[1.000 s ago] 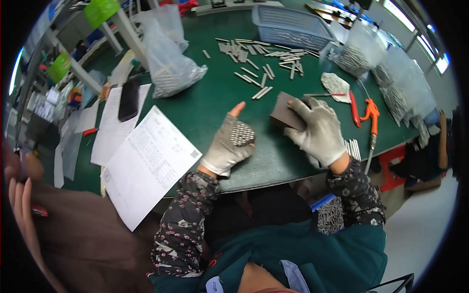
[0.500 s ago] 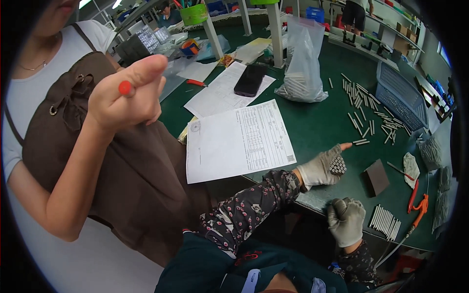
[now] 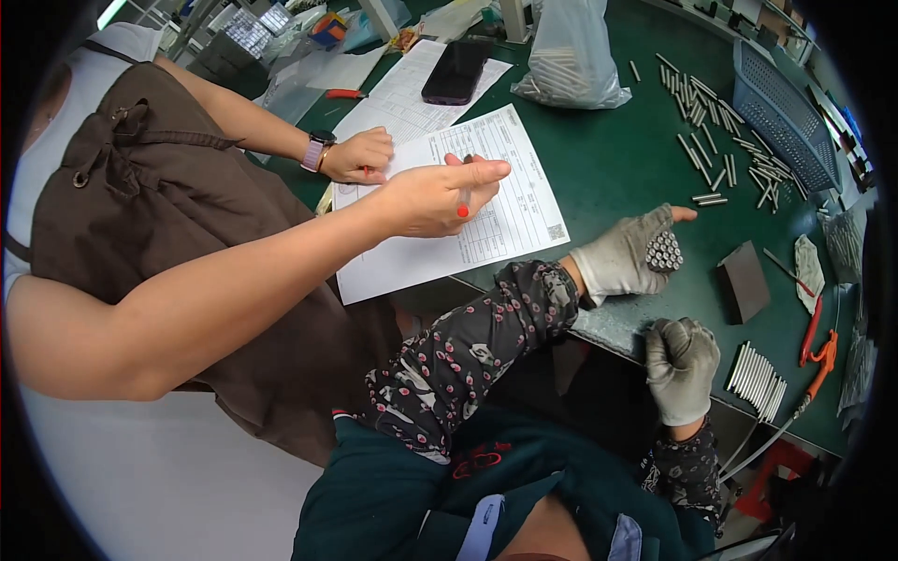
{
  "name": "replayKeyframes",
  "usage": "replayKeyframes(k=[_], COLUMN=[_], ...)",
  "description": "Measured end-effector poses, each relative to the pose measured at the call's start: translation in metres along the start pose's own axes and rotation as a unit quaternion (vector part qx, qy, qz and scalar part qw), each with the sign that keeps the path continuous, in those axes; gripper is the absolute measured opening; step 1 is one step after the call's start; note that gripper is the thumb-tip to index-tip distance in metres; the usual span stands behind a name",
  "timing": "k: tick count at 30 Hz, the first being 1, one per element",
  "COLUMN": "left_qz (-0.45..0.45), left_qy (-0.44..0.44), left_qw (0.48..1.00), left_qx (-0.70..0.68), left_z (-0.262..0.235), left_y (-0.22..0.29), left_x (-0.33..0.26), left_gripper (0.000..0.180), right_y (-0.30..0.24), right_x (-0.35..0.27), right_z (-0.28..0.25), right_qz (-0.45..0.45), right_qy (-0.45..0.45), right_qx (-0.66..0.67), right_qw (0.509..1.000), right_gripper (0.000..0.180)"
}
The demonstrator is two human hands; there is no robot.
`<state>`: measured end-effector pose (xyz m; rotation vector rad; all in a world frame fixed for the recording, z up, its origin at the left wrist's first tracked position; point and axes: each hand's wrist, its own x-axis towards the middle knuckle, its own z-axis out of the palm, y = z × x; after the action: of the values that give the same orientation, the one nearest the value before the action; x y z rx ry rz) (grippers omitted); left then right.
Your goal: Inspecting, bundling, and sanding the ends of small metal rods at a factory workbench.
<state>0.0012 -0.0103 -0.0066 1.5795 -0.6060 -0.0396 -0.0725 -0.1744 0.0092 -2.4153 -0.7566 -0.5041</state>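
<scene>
My left hand (image 3: 622, 254), in a pale work glove with a bare fingertip sticking out, is wrapped round a bundle of metal pins (image 3: 665, 252), whose round ends face up. Beyond that fingertip, a few loose pins (image 3: 710, 199) lie on the green table. My right hand (image 3: 681, 372), gloved too, is closed in a fist at the table's front edge; whatever it may hold is hidden. Right of it, a neat row of pins (image 3: 756, 381) lies side by side. A dark brown block (image 3: 744, 282) stands between the hands and the tools at the right.
A person at my left holds a red-ended pen (image 3: 463, 208) over a printed sheet (image 3: 524, 210). Behind are a phone (image 3: 456, 72), a bag of pins (image 3: 571, 61), scattered pins (image 3: 697, 98) and a blue basket (image 3: 781, 117). An orange air gun (image 3: 823, 353) lies at the right.
The other person's raised hand with the pen has come down over the sheet, and their other hand now rests on the paper. The view has tilted down; my hands keep their grips.
</scene>
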Motion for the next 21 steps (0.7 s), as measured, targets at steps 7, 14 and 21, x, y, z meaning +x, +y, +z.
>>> replayKeyframes(k=[7, 14, 21], left_qz=[-0.033, -0.062, -0.091], left_qy=[-0.001, -0.006, -0.01], left_qw=[0.999, 0.998, 0.995], left_qx=[0.007, -0.019, -0.043], left_z=[0.0025, 0.0047, 0.0042], left_y=[0.0041, 0.0074, 0.0104], left_x=[-0.0036, -0.0004, -0.0034], left_gripper=[0.071, 0.068, 0.069], right_y=[0.0014, 0.0051, 0.0045], right_x=[-0.0063, -0.0085, -0.0086], right_z=[-0.0008, -0.0039, -0.004], right_qz=[0.0, 0.007, 0.011], right_qy=[-0.003, -0.009, -0.022], right_qx=[0.006, 0.014, 0.037], right_qw=[1.0, 1.0, 0.999], right_gripper=[0.008, 0.01, 0.012])
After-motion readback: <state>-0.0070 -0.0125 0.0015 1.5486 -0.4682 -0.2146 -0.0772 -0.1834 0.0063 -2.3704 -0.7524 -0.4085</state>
